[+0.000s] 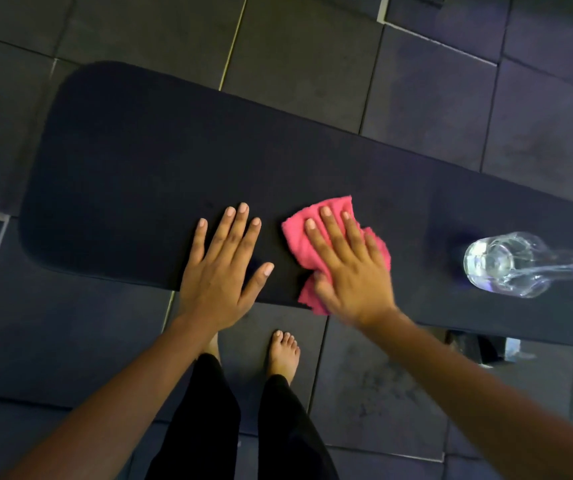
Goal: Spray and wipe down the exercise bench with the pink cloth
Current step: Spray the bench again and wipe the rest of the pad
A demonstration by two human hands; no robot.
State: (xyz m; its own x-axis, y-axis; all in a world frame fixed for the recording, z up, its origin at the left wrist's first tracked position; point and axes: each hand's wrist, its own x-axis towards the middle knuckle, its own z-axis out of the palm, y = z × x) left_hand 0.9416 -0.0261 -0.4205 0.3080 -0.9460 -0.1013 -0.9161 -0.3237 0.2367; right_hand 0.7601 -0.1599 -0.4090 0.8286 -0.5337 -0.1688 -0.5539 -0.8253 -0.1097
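Observation:
The black padded exercise bench runs from the upper left to the right edge of the head view. A crumpled pink cloth lies on its near edge, and my right hand presses flat on it with straight fingers. My left hand rests flat on the bench pad just left of the cloth, fingers spread. A clear spray bottle with a blue top stands on the bench to the right of my right hand.
Dark rubber floor tiles surround the bench. My bare feet and black trouser legs stand close to the near side of the bench. A dark bench support shows under the pad at the right.

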